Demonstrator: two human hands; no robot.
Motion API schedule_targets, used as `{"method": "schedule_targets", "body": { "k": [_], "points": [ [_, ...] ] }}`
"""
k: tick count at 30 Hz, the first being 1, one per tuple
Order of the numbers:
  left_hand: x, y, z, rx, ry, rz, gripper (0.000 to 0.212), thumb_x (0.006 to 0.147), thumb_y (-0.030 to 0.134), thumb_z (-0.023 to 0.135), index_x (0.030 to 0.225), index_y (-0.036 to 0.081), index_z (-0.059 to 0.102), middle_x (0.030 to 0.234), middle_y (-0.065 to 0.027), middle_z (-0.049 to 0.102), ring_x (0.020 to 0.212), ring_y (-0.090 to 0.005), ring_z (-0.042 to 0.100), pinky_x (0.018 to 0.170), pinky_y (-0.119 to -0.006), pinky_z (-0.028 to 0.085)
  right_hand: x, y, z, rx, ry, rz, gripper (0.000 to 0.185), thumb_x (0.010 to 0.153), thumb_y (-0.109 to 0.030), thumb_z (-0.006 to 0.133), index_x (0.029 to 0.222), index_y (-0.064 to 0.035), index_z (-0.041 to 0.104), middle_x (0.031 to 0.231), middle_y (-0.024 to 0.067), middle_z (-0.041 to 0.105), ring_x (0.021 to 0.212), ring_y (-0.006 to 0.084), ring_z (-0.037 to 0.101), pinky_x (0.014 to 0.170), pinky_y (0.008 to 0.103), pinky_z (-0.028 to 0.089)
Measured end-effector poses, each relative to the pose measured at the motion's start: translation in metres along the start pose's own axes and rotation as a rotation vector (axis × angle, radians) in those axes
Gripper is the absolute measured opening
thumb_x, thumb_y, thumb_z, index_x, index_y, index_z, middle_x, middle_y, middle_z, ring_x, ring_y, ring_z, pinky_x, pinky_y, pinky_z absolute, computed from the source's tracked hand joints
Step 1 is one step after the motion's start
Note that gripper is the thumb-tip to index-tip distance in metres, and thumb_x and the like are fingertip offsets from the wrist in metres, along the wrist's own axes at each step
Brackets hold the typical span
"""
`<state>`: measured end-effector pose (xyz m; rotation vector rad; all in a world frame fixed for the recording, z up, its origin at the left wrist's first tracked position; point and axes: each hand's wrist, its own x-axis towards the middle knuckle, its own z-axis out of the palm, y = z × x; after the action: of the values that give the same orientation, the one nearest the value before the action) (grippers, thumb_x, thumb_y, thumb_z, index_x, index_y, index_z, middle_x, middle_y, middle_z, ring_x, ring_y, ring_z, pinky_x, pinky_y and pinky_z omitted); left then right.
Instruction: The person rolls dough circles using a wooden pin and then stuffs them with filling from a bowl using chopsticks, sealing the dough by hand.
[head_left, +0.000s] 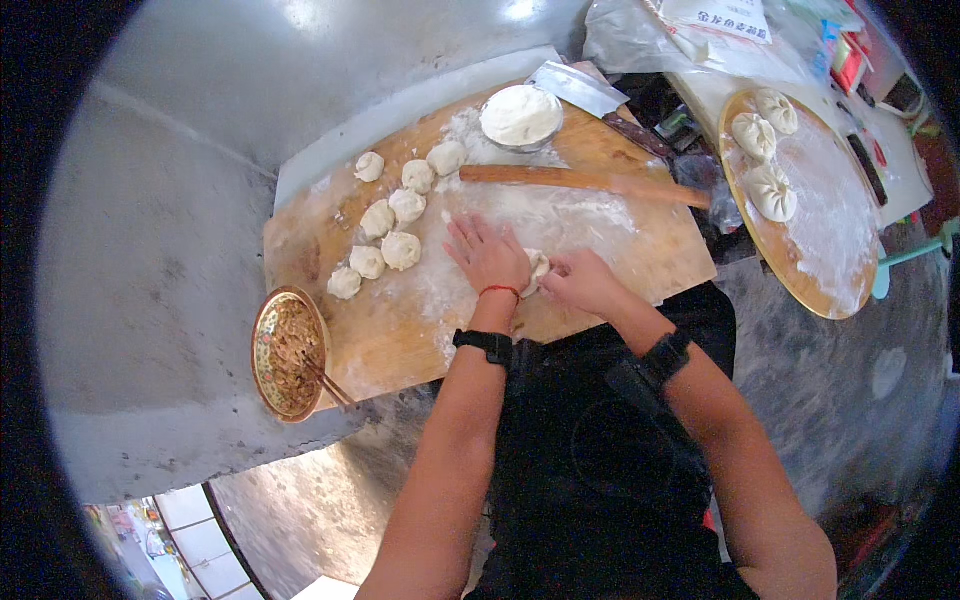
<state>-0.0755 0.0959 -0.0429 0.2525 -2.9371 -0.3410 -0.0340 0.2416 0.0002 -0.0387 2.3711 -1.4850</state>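
Observation:
My left hand (491, 256) lies palm down near the front of the floured wooden board (390, 360), fingers spread, its heel beside a piece of dough (537, 271). On the other side of that piece, my right hand (581, 281) has its fingers curled in and pinches the dough's edge. Several dough balls (401, 250) sit left of my hands in uneven rows. Beyond my hands lies a wooden rolling pin (555, 176). A bowl of white dough or flour (521, 116) stands at the back of the board.
A patterned bowl of filling (260, 360) with chopsticks (335, 390) stands at the board's left edge. A cleaver (577, 88) lies at the back right. Further right, a round floured board (832, 217) holds several pleated buns (770, 193). A grey wall runs along the left.

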Motion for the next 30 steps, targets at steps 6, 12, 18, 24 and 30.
{"method": "schedule_targets", "body": {
  "k": [6, 12, 18, 24, 30],
  "points": [
    [0.016, -0.034, 0.001, -1.292, -0.622, -0.096, 0.053, 0.099, 0.032, 0.029, 0.135, -0.005, 0.038, 0.147, -0.0228, 0.028, 0.139, -0.0347, 0.022, 0.112, -0.053, 0.014, 0.012, -0.011, 0.023, -0.327, 0.255, -0.319, 0.025, 0.069, -0.007, 0.065, 0.093, -0.0021, 0.06, 0.09, 0.0184, 0.063, 0.086, 0.0317, 0.061, 0.071, 0.0377, 0.049],
    [-0.024, -0.005, -0.028, -0.359, -0.262, 0.129, 0.054, 0.097, 0.035, 0.032, 0.137, -0.001, 0.038, 0.147, -0.0204, 0.03, 0.139, -0.0343, 0.023, 0.113, -0.051, 0.007, -0.011, 0.005, 0.039, -0.235, 0.181, -0.429, 0.034, 0.071, 0.003, 0.058, 0.105, -0.002, 0.057, 0.102, 0.0196, 0.06, 0.094, 0.0326, 0.059, 0.076, 0.0365, 0.05],
    [-0.011, -0.013, -0.015, -0.051, -0.046, 0.258, 0.058, 0.094, 0.036, 0.037, 0.14, 0.001, 0.034, 0.149, -0.0195, 0.026, 0.141, -0.0327, 0.015, 0.113, -0.052, 0.004, -0.019, 0.017, 0.023, 0.093, 0.165, -0.185, 0.03, 0.079, -0.01, 0.059, 0.107, -0.0015, 0.06, 0.09, 0.0179, 0.066, 0.079, 0.03, 0.065, 0.071, 0.0375, 0.051],
    [0.011, 0.006, -0.015, 0.019, -0.072, -0.03, 0.064, 0.095, 0.039, 0.035, 0.143, -0.003, 0.026, 0.151, -0.0192, 0.022, 0.143, -0.0327, 0.009, 0.113, -0.052, 0.001, 0.001, -0.004, 0.006, 0.144, -0.063, 0.049, 0.029, 0.08, -0.016, 0.064, 0.104, -0.0002, 0.061, 0.086, 0.0132, 0.067, 0.071, 0.0213, 0.063, 0.064, 0.0326, 0.049],
    [0.037, -0.077, 0.048, -0.679, -0.258, -0.003, 0.064, 0.098, 0.04, 0.027, 0.144, -0.005, 0.022, 0.15, -0.0219, 0.021, 0.142, -0.0346, 0.01, 0.114, -0.048, 0.003, 0.015, -0.026, 0.045, -0.215, 0.25, -0.359, 0.02, 0.074, -0.005, 0.059, 0.093, -0.0018, 0.059, 0.087, 0.0146, 0.062, 0.081, 0.0299, 0.059, 0.071, 0.0356, 0.049]
  ]
}}
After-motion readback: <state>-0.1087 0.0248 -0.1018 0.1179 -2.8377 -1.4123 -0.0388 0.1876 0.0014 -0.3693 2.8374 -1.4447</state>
